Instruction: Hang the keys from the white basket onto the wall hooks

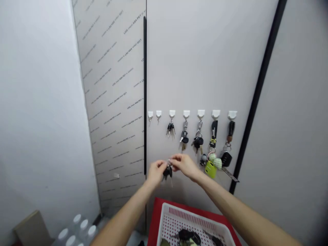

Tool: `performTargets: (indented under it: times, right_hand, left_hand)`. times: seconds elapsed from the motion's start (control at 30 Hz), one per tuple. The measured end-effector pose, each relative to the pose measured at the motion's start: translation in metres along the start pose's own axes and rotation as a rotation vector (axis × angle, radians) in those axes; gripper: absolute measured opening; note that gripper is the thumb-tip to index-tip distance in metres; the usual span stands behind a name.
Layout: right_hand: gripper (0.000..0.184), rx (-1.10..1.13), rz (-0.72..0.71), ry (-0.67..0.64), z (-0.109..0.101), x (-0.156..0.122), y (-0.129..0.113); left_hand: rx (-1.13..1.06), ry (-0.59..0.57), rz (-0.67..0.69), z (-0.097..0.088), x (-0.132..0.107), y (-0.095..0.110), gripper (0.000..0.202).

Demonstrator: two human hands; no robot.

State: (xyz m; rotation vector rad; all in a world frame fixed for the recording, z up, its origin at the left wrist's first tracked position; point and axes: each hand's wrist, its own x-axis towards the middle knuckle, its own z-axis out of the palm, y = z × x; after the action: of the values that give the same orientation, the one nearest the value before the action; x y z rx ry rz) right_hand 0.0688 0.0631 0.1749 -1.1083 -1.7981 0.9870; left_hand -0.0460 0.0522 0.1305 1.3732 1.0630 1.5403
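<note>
My left hand [155,172] and my right hand [185,165] meet in front of the wall, both pinched on one bunch of black-headed keys [167,170] that hangs between their fingertips. Above them runs a row of white wall hooks [186,113]. The two leftmost hooks [150,114] carry nothing. The other hooks each bear a key bunch; the rightmost ones have a black strap [214,133], a green tag [210,169] and a black fob [226,159].
A white perforated basket [171,217] with more keys in it stands on a red surface [155,222] below my hands. Several white-capped bottles [77,229] and a cardboard piece [32,228] sit at the lower left. A film-covered panel [115,102] stands left of the hooks.
</note>
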Motion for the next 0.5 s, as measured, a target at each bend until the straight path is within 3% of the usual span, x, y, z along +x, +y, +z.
performTargets:
  times: [0.13,0.27,0.37,0.5]
  right_hand:
    - [0.023,0.097,-0.138,0.131,0.005,0.025,-0.031]
    - [0.023,0.036,-0.223,0.094,0.006,0.027,-0.038]
    - [0.022,-0.033,-0.199,0.028,0.005,0.016,-0.027]
    - [0.020,-0.086,-0.110,-0.008,-0.005,0.000,-0.009]
  left_hand:
    - [-0.113,0.159,0.074,-0.017,0.051,0.052,0.016]
    - [-0.169,0.253,0.134,-0.019,0.096,0.087,0.014]
    - [-0.098,0.337,0.136,-0.015,0.116,0.092,0.014]
    - [-0.006,0.402,0.104,-0.011,0.131,0.082,0.017]
